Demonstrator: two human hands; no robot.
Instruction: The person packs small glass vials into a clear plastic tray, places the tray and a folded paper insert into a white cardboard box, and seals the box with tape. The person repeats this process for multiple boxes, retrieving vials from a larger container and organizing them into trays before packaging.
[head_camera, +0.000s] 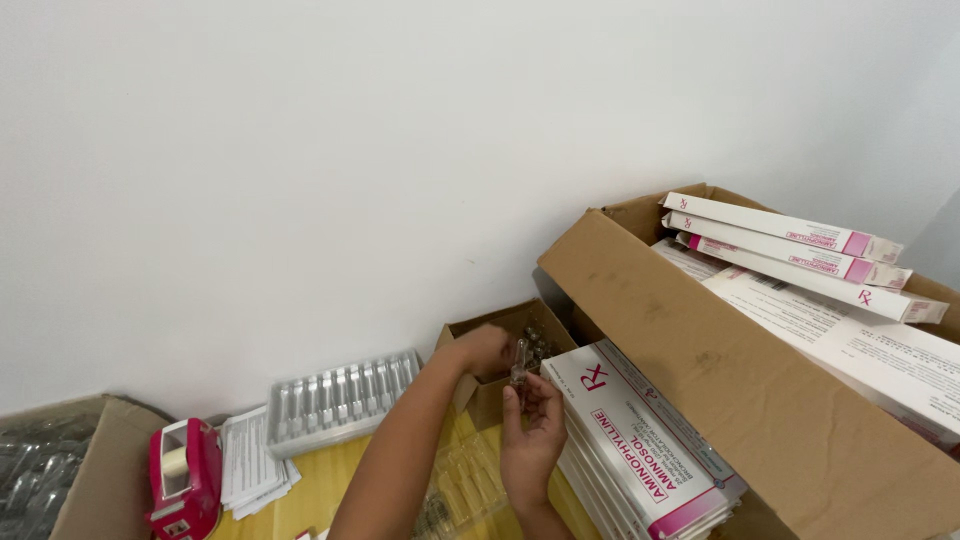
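My left hand (482, 349) reaches into a small open cardboard box (470, 385) that holds several small clear glass ampoules (538, 345). My right hand (530, 435) is raised just in front of that box, its fingers pinching a clear ampoule (520, 362) upright. Below my hands lies a clear plastic blister tray (462, 490) on the yellow table (320, 490).
A stack of flat white-and-pink cartons (640, 450) lies to the right of my hands. A big cardboard box (730, 380) at right holds more cartons (790, 245) and paper leaflets (880, 345). Left: an empty blister tray (340, 400), leaflets (250, 465), pink tape dispenser (185, 480), another box (95, 480).
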